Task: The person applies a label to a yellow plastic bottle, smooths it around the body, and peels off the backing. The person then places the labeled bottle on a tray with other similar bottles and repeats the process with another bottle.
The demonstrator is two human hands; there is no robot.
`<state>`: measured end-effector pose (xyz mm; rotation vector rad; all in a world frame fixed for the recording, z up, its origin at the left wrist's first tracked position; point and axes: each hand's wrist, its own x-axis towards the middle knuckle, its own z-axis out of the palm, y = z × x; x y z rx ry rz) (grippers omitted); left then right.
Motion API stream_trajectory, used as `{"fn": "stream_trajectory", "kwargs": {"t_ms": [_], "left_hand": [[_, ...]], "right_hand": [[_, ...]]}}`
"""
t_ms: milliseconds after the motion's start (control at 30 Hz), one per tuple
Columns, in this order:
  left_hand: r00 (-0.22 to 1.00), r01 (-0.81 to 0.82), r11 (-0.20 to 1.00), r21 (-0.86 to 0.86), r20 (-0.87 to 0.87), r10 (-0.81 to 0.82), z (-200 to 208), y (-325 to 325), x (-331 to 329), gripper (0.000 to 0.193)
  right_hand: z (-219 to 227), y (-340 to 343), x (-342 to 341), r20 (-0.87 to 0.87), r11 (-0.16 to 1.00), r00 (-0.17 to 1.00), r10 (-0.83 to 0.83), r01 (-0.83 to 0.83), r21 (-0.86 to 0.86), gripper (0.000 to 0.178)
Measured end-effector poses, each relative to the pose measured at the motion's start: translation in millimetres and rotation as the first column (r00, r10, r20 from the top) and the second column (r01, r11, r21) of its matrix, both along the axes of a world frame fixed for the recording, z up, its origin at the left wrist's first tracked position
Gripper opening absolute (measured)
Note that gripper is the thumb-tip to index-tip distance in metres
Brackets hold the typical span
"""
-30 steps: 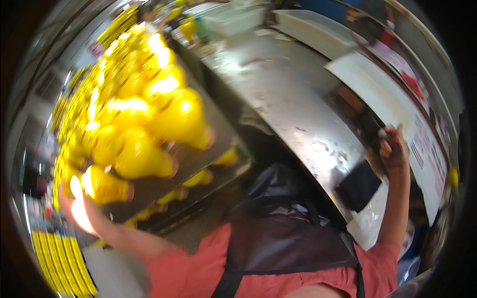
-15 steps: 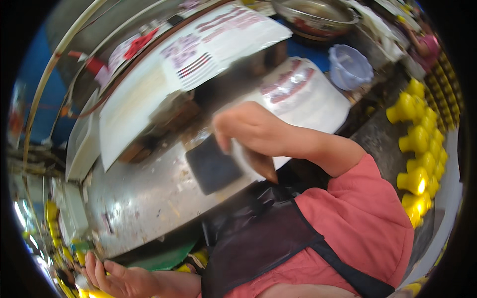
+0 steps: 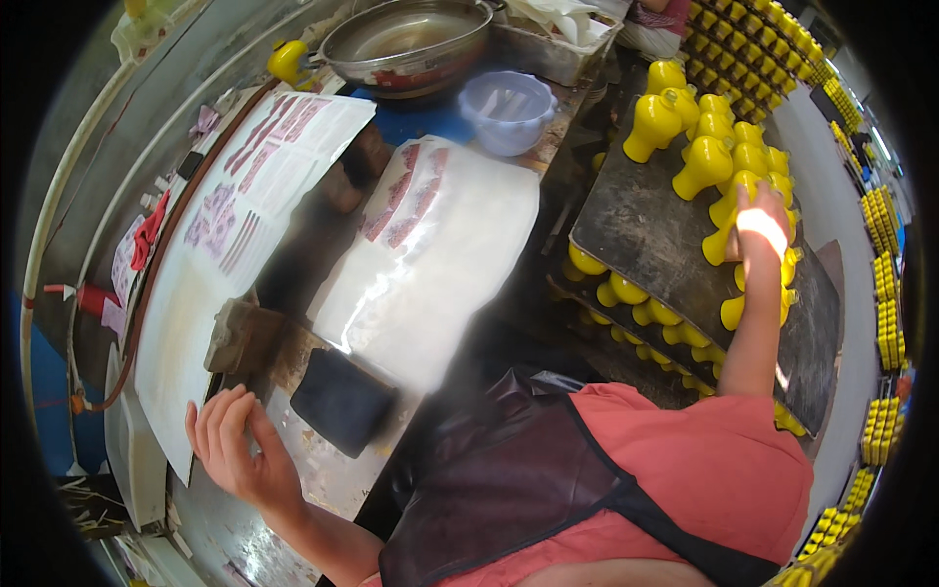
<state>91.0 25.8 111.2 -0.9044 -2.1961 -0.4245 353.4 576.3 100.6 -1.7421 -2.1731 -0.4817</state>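
Right hand (image 3: 763, 221) at yellow vases (image 3: 703, 168), board's (image 3: 641, 223) right edge; grip, I can't tell. Handling, seemingly; next needs care. Left hand (image 3: 245, 452): uncurled, empty.

Glare whitens the right hand (image 3: 762, 221), seemingly erasing detail.

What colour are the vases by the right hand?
The vases are glossy yellow, best seen in the head view.
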Motion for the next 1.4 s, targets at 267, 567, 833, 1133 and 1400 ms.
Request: {"fn": "stream_trajectory", "kwargs": {"t_ms": [267, 567, 833, 1133, 1400], "left_hand": [[0.96, 0.235, 0.963, 0.133, 0.127, -0.251, -1.1, 38.8, -22.9, 0.013], [0.913, 0.284, 0.932, 0.224, 0.232, -0.334, -18.1, 38.7, -13.6, 0.011], [0.811, 0.349, 0.875, 0.335, 0.36, -0.461, -26.1, 47.5, -10.3, 0.012], [0.54, 0.588, 0.74, 0.329, 0.522, -0.661, -28.1, 97.2, 17.4, 0.094], [0.51, -0.061, 0.582, 0.811, 0.526, -0.68, -65.8, 30.5, 23.8, 0.131]], "right_hand": [[-54.2, 93.4, 89.7, 0.052, 0.995, 0.995, 0.088, -0.086, -0.052, 0.041], [-69.9, 128.3, 95.9, -0.076, 0.992, 0.994, -0.084, 0.076, -0.101, 0.037], [-23.9, 17.2, 29.8, -0.188, 0.918, 0.921, 0.342, -0.37, -0.143, 0.033], [92.4, -168.2, -111.5, -0.713, -0.036, 0.267, 0.648, -0.925, -0.379, 0.017], [28.1, -297.7, -275.8, -0.872, -0.548, -0.249, 0.42, -0.836, -0.025, 0.036]]}}
